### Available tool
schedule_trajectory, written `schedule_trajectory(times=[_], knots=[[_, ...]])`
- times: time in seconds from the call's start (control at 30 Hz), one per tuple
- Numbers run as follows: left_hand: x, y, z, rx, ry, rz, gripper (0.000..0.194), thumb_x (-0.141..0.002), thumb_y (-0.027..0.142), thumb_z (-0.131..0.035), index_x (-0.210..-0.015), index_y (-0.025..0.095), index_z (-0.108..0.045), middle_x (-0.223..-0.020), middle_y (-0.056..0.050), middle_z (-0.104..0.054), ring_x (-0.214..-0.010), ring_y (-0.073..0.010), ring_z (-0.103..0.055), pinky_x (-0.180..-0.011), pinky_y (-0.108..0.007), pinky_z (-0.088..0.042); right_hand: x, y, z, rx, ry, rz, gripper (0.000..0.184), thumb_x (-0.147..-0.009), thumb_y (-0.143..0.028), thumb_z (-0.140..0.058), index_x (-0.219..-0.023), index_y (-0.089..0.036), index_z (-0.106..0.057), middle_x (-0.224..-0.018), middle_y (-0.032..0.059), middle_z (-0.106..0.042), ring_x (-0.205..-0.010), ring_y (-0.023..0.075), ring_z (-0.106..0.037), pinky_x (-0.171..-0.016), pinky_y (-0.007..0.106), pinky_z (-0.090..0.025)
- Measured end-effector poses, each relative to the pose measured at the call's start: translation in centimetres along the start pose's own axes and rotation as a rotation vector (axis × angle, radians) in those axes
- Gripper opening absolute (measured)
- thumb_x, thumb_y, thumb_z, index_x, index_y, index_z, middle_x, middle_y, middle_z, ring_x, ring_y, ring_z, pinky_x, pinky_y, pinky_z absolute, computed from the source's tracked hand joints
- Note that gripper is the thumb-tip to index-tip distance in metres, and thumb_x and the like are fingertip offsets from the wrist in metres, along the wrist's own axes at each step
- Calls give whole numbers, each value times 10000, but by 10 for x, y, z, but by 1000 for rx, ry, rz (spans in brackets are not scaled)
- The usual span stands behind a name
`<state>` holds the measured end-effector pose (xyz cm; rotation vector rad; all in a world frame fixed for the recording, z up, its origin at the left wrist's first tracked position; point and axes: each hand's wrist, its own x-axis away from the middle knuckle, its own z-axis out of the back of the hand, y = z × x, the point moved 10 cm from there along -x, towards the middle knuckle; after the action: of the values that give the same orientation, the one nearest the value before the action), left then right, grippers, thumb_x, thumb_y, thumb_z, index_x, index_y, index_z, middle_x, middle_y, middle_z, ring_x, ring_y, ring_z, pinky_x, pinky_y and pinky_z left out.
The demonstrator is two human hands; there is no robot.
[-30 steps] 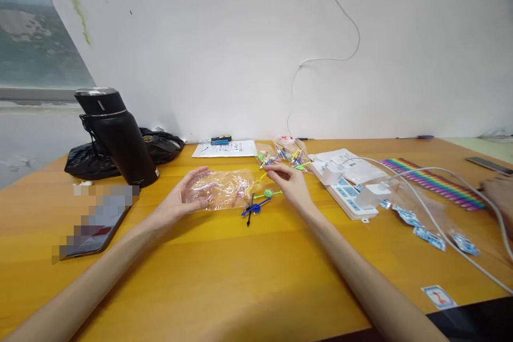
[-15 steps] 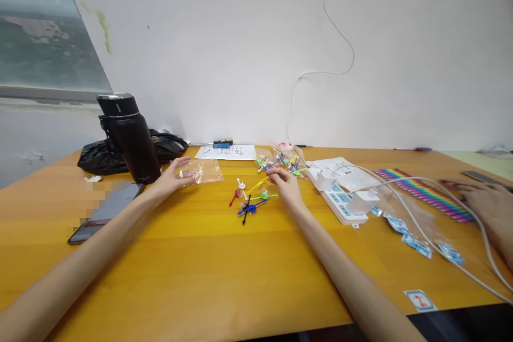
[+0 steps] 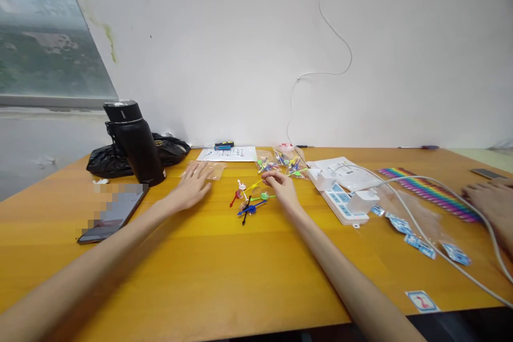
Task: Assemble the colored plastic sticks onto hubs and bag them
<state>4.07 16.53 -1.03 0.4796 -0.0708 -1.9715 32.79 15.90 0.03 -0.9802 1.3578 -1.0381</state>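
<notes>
My left hand (image 3: 191,188) lies with its fingers stretched out on a clear plastic bag (image 3: 215,170), which is flat on the table. The thumb and fingers of my right hand (image 3: 284,188) are pinched on the end of a yellow arrow spinner (image 3: 252,187). Close under it lie more spinners in a loose group: a white one (image 3: 241,185), a red one (image 3: 234,199), a blue one (image 3: 252,208), a black one (image 3: 246,217) and a green one (image 3: 264,196) partly behind my right hand.
Bags of colourful spinners (image 3: 294,163) lie further back. A power strip (image 3: 344,206) with white cables stands to the right, near rainbow-coloured pencils (image 3: 430,195) and another person's hand (image 3: 491,206). On the left are a black bottle (image 3: 140,144) and a phone (image 3: 114,216).
My left hand has carried the clear bag away left from the spinners, laid it down and opened flat over it. My right hand has stayed by the yellow spinner.
</notes>
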Motion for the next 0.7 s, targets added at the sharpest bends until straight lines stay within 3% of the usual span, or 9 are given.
schedule_trajectory(times=[0.13, 0.27, 0.37, 0.43, 0.53, 0.63, 0.7], knots=[[8, -11, -22, -17, -118, 156, 610, -977, 548, -358, -1517, 274, -424, -1685, -96, -209, -1544, -411, -132, -1202, -639, -104, 4, -2, -4, -19, -3, -9, 222, -712, -345, -668, -832, -179, -754, -919, 66, -755, -876, 212, -705, -933, 397, -542], [6, -36, -18, -45, -102, 271, 618, -973, 538, -351, -1509, 243, -433, -1660, -142, -268, -1527, -434, -179, -1182, -659, -121, 7, -5, -7, -25, -14, -10, 235, -704, -349, -701, -853, -177, -765, -908, 64, -765, -885, 222, -716, -920, 392, -551], [8, -37, -9, -43, -65, 286, 612, -959, 525, -389, -1490, 224, -450, -1654, -154, -273, -1529, -440, -153, -1183, -660, -122, 8, -6, -10, -22, -25, -9, 249, -699, -371, -731, -848, -175, -764, -917, 66, -768, -895, 227, -717, -928, 395, -550], [13, -22, 3, 17, 31, 249, 605, -943, 506, -444, -1472, 213, -461, -1648, -153, -279, -1530, -430, -147, -1201, -638, -118, 10, -7, -12, -27, -32, -7, 252, -706, -383, -743, -849, -177, -763, -931, 68, -769, -914, 230, -715, -946, 397, -544], [27, 25, 17, 320, 157, 74, 515, -936, 470, -513, -1413, 276, -502, -1584, -108, -389, -1474, -348, -314, -1217, -557, -209, 18, -17, -19, -56, -51, 33, 259, -741, -402, -756, -876, -181, -764, -977, 73, -766, -971, 229, -708, -979, 384, -532], [43, 57, 5, 860, 99, 102, 501, -934, 459, -585, -1403, 314, -481, -1445, -96, -534, -1282, -290, -554, -1114, -492, -408, 31, -32, -33, -91, -89, 125, 231, -775, -386, -763, -891, -187, -759, -977, 67, -752, -972, 214, -699, -958, 355, -545], [50, 78, -10, 1146, -19, 115, 453, -931, 437, -624, -1353, 314, -513, -1322, -85, -622, -1133, -249, -640, -1030, -444, -485, 41, -38, -46, -125, -139, 164, 198, -790, -355, -766, -901, -192, -753, -982, 63, -738, -956, 202, -697, -938, 340, -556]])
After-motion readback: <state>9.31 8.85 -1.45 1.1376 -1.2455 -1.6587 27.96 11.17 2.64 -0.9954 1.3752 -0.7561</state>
